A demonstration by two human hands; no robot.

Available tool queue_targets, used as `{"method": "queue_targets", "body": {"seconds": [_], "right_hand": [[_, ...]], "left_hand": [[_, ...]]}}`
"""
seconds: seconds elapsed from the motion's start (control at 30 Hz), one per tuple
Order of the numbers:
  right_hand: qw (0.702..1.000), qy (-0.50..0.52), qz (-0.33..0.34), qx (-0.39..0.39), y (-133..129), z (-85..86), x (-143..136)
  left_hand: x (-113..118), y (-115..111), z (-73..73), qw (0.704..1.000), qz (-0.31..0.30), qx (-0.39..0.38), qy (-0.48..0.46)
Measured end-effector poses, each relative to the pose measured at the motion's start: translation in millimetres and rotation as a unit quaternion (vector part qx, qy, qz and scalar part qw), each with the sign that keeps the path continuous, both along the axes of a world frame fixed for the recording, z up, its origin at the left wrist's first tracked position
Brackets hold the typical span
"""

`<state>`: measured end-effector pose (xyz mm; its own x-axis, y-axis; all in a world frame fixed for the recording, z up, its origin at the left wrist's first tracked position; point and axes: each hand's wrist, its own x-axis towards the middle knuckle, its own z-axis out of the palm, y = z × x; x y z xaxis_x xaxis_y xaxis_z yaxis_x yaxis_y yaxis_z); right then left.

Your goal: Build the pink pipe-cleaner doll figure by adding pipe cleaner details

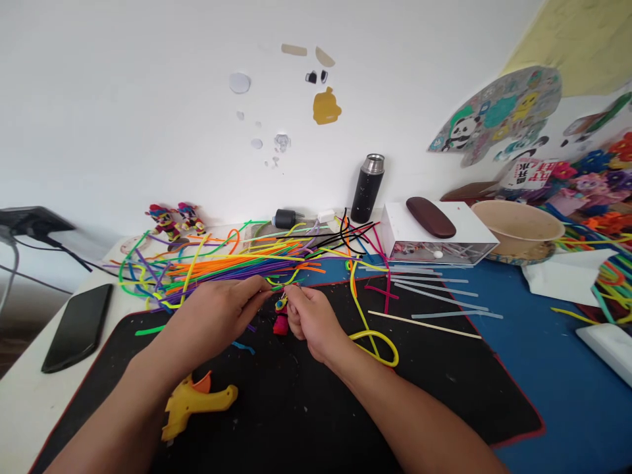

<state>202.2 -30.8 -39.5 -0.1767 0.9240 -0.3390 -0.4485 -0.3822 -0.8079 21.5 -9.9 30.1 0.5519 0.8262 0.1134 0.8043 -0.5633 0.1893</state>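
My left hand (230, 308) is closed, its thumb and forefinger pinching a thin green pipe cleaner (277, 287). That strand spans the short gap to my right hand (313, 319), whose fingers are curled shut. A small pipe-cleaner figure (280, 322) with a yellow and blue upper part and a red-pink lower part sits against the right fingertips. The right fingers partly hide how the figure is gripped. Both hands are above a black mat (306, 408) with a red edge. Below the left forearm, partly covered by it, lies a yellow glue gun (200, 403) with an orange trigger.
Behind my hands lies a heap of coloured pipe cleaners (232, 266). Clear glue sticks (444, 293) and a wooden stick (424, 324) lie to the right. Farther back stand a black thermos (368, 191), a white box (439, 227) and a bowl (516, 224). At left is a phone (79, 328).
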Motion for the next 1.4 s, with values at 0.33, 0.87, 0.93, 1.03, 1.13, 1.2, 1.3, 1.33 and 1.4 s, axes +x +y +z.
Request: {"method": "queue_targets", "body": {"seconds": [0.33, 0.87, 0.93, 1.03, 1.13, 1.2, 1.3, 1.33, 1.4], "right_hand": [[1.000, 0.003, -0.012, -0.001, 1.3, 2.9, 4.3], [0.989, -0.071, 0.007, 0.133, 17.5, 8.6, 35.4], [0.982, -0.112, 0.007, 0.152, 20.8, 5.9, 40.1], [0.961, -0.207, -0.003, 0.182, 24.5, -0.5, 46.3], [0.904, -0.359, -0.006, 0.231, 25.8, -4.9, 51.8], [0.844, -0.467, -0.004, 0.262, 26.4, -5.5, 55.0], [0.767, -0.576, 0.006, 0.282, 28.2, -4.3, 59.0], [0.750, -0.598, 0.011, 0.281, 29.0, -3.7, 60.2], [0.724, -0.634, 0.020, 0.270, 30.6, -2.5, 62.4]], "left_hand": [[-0.5, 1.4, 4.1, 1.000, 0.010, -0.013, -0.002], [-17.2, 18.5, 7.9, 0.990, 0.082, -0.090, -0.072], [-17.1, 19.1, 7.9, 0.989, 0.084, -0.094, -0.077], [-17.9, 20.0, 7.8, 0.988, 0.085, -0.101, -0.079], [-17.5, 20.0, 7.7, 0.988, 0.082, -0.102, -0.077], [-16.4, 19.9, 7.6, 0.989, 0.078, -0.105, -0.073], [-14.9, 20.0, 7.8, 0.988, 0.076, -0.114, -0.068], [-14.5, 20.1, 8.0, 0.988, 0.075, -0.117, -0.068], [-14.0, 20.4, 8.4, 0.988, 0.074, -0.122, -0.065]]}}
